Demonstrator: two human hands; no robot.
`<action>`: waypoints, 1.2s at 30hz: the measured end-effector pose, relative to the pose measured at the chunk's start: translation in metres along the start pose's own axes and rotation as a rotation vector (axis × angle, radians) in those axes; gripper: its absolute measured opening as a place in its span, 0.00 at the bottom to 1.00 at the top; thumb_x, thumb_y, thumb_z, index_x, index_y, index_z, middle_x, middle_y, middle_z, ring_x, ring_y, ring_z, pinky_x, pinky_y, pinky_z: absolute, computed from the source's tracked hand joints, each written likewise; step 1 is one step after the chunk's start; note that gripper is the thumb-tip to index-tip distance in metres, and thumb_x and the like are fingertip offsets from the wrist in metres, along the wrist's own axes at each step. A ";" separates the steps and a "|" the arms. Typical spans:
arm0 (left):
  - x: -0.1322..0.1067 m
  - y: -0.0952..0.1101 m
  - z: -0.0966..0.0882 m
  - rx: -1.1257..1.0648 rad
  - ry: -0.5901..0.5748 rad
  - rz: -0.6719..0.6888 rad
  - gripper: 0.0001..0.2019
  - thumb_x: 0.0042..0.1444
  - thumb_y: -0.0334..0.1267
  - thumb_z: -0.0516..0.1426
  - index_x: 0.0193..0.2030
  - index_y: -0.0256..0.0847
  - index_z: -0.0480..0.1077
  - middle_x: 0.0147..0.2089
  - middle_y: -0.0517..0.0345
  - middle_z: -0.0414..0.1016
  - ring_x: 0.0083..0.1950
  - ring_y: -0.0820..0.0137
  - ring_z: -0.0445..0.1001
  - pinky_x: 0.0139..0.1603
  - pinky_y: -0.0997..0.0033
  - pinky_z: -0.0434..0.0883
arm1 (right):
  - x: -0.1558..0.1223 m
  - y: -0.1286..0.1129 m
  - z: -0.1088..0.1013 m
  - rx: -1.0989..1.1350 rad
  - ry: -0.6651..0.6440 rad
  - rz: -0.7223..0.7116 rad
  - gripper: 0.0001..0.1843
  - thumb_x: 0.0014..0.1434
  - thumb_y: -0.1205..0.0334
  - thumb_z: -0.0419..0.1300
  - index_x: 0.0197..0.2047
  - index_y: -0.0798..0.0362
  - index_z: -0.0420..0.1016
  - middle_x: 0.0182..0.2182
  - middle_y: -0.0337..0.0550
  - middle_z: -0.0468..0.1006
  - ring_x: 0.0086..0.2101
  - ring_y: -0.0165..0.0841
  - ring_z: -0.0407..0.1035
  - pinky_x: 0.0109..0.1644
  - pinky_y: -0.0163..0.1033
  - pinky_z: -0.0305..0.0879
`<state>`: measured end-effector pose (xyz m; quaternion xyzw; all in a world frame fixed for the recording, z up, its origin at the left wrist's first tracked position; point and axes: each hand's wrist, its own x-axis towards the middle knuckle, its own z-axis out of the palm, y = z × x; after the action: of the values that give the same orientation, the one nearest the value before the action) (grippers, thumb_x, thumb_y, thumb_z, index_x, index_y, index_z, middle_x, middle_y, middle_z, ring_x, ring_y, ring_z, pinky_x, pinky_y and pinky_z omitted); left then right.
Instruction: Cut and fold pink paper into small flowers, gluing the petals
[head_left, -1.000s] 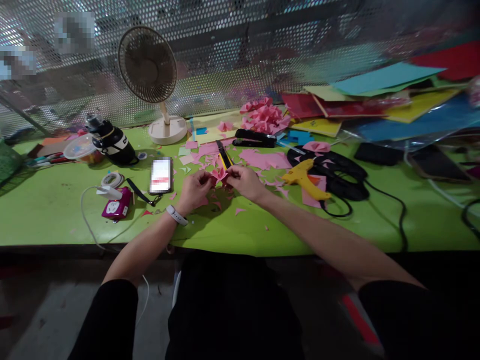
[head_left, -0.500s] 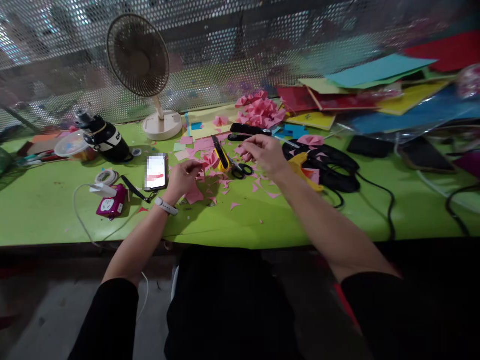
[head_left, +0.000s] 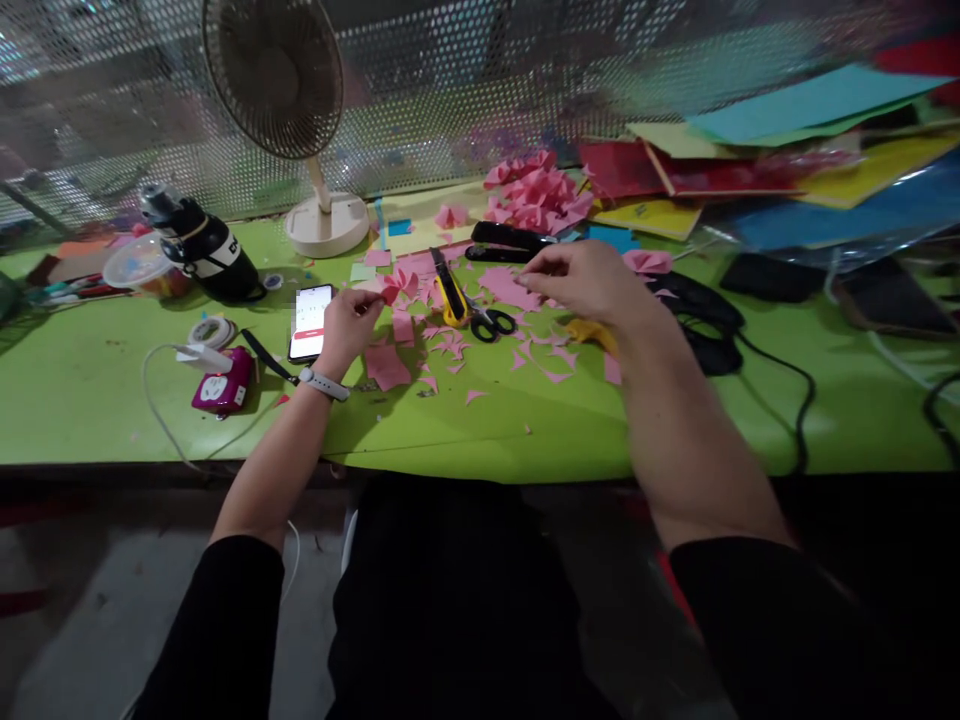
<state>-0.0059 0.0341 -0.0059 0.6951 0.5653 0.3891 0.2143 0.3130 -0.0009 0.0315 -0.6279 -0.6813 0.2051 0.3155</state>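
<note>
My left hand (head_left: 351, 328) is closed, pinching a pink folded paper flower (head_left: 400, 287) by its edge, just right of the phone (head_left: 311, 322). My right hand (head_left: 581, 280) hovers over a larger pink paper piece (head_left: 508, 286), thumb and fingers drawn together; what they hold, if anything, is too small to make out. Between the hands lie a yellow utility knife (head_left: 451, 297) and black-handled scissors (head_left: 492, 322). Pink paper scraps (head_left: 450, 345) are strewn around them. Behind my right hand rests a black stapler (head_left: 510, 238).
Behind are a heap of pink paper flowers (head_left: 536, 195), a fan (head_left: 322, 222) and a black bottle (head_left: 210, 250). A purple plug adapter (head_left: 225, 382) sits left. Coloured paper sheets (head_left: 810, 110) and black cables (head_left: 802, 400) occupy the right; a yellow tool (head_left: 592, 333) is partly hidden by my right arm.
My hands have spread apart, the right moving rightward. The pink flower at my left fingertips now shows more clearly. The whole view has shifted slightly, so the table appears higher.
</note>
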 end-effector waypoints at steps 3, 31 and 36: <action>0.005 -0.005 -0.002 -0.056 0.087 0.020 0.07 0.57 0.36 0.61 0.37 0.38 0.81 0.36 0.52 0.80 0.34 0.72 0.71 0.34 0.72 0.65 | -0.002 -0.004 0.010 -0.046 0.008 -0.011 0.04 0.57 0.66 0.68 0.31 0.53 0.80 0.27 0.42 0.78 0.27 0.32 0.70 0.36 0.42 0.64; -0.001 -0.007 0.003 0.046 -0.035 -0.042 0.08 0.55 0.35 0.60 0.27 0.37 0.78 0.25 0.55 0.76 0.25 0.72 0.65 0.29 0.71 0.60 | -0.008 -0.054 0.120 -0.397 -0.147 -0.707 0.17 0.67 0.74 0.52 0.44 0.55 0.83 0.41 0.54 0.84 0.39 0.41 0.76 0.44 0.51 0.74; 0.000 -0.012 0.002 0.109 -0.231 -0.047 0.04 0.51 0.36 0.63 0.29 0.38 0.79 0.25 0.55 0.75 0.24 0.72 0.65 0.29 0.70 0.61 | -0.041 -0.036 0.089 -0.411 -0.007 -0.652 0.17 0.69 0.70 0.52 0.50 0.56 0.82 0.47 0.57 0.83 0.43 0.45 0.76 0.46 0.55 0.73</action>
<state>-0.0120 0.0380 -0.0155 0.7325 0.5731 0.2701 0.2490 0.2262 -0.0358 -0.0147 -0.4279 -0.8731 -0.0448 0.2294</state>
